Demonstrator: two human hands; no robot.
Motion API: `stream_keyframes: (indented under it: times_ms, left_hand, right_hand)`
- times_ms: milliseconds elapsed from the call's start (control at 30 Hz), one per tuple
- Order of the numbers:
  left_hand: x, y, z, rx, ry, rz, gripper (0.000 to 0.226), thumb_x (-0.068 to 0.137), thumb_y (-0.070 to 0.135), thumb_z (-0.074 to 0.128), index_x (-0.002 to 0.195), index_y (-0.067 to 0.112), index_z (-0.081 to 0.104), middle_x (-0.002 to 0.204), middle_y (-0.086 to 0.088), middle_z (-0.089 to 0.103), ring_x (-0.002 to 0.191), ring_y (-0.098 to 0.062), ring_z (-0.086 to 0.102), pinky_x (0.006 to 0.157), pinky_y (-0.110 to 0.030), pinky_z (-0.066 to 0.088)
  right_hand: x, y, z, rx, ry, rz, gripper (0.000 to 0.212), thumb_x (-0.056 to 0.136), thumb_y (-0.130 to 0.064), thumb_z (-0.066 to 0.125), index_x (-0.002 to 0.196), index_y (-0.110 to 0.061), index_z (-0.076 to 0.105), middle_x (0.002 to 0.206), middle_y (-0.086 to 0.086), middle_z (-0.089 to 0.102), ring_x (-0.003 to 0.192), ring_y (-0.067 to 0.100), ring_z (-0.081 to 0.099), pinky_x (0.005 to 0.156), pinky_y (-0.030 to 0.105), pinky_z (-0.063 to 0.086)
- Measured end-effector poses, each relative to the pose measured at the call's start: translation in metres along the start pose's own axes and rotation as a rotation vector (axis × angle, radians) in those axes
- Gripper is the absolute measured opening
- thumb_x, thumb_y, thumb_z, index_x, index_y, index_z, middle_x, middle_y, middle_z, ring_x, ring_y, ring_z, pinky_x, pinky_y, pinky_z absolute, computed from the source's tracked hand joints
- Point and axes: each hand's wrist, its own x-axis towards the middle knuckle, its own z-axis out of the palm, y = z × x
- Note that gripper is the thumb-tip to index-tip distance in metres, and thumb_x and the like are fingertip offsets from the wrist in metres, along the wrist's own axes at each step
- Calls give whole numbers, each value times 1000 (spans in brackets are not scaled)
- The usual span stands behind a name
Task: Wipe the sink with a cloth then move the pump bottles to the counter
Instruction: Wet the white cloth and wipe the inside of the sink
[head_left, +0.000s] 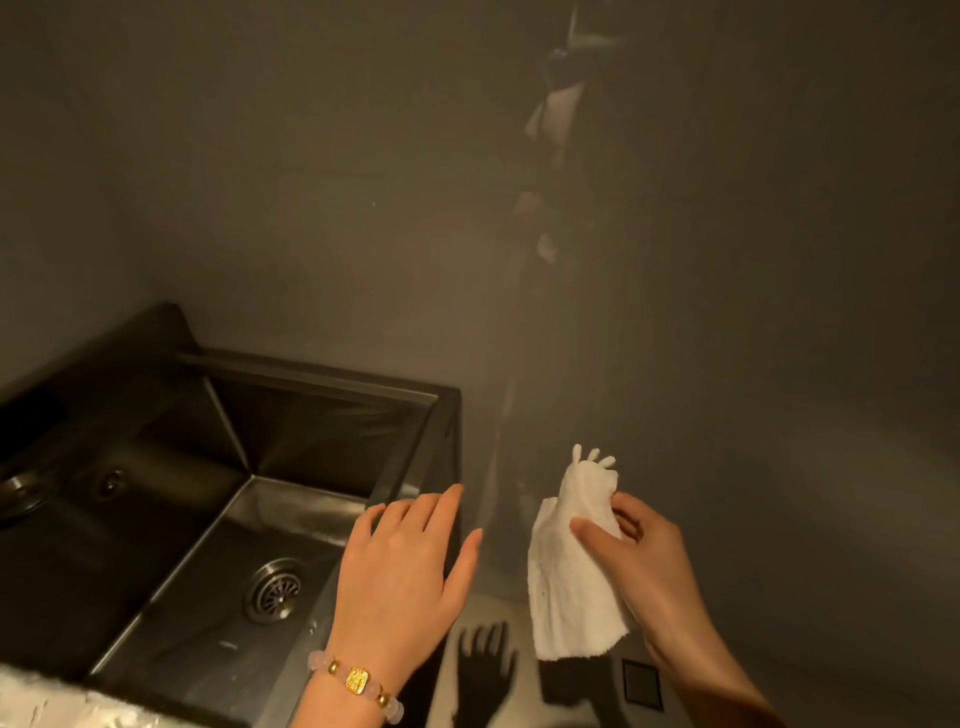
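My right hand (649, 561) pinches white cloth (566, 571), thumb and fingers closed on upper part; cloth hangs limp, long axis near vertical, loose end down. Cloth sits right of sink (332, 379), outside rim. My left hand (405, 566) open, fingers spread, empty, hovering over sink's right edge, so nearer basin. Basin lies left of cloth; drain (274, 590) left of left hand. Pump bottles not in view. Judgement: wiping not yet begun.

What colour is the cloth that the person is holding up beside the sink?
White. The soft crumpled cloth, pinched in the right hand, shows best in the head view.
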Motion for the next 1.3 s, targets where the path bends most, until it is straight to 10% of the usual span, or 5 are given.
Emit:
stream_keyframes:
  times_ms: [267, 433, 633, 967, 1300]
  left_hand:
    - [69, -70, 14, 41, 18, -132, 44, 86, 47, 38, 110, 22, 66, 92, 8, 70, 84, -14, 67, 78, -34, 51]
    - [78, -108, 14, 125, 19, -309, 46, 85, 47, 38, 109, 21, 67, 90, 6, 71, 82, -16, 68, 77, -35, 52]
    - [84, -143, 12, 235, 27, -571, 47, 86, 47, 35, 109, 20, 67, 90, 4, 71, 81, -18, 68, 75, -38, 53]
    - [102, -167, 14, 408, 89, -992, 47, 87, 47, 34, 110, 20, 66, 92, 4, 71, 82, -19, 68, 75, -37, 52]
    - [91, -157, 22, 494, 82, -1289, 48, 88, 46, 33, 112, 19, 64, 93, 2, 71, 83, -21, 68, 74, -40, 53]
  right_hand:
    - [103, -30, 80, -3, -153, -18, 24, 80, -2, 66, 79, -24, 57, 83, -9, 62, 77, 3, 57, 65, 16, 45]
    - [148, -37, 133, -16, -293, -2, 30, 79, -2, 68, 105, -11, 57, 89, -4, 57, 83, 12, 54, 82, 27, 41]
    - [196, -42, 199, -58, -582, 8, 25, 79, -9, 69, 100, -17, 58, 85, -10, 60, 82, 8, 58, 56, 15, 42]
    - [248, -62, 290, -144, -1089, -110, 26, 82, -14, 67, 83, -35, 51, 86, -15, 58, 79, 1, 55, 58, 15, 41]
    - [255, -49, 336, -187, -1353, -88, 23, 81, -13, 67, 89, -33, 58, 92, -8, 64, 87, 13, 61, 74, 32, 53]
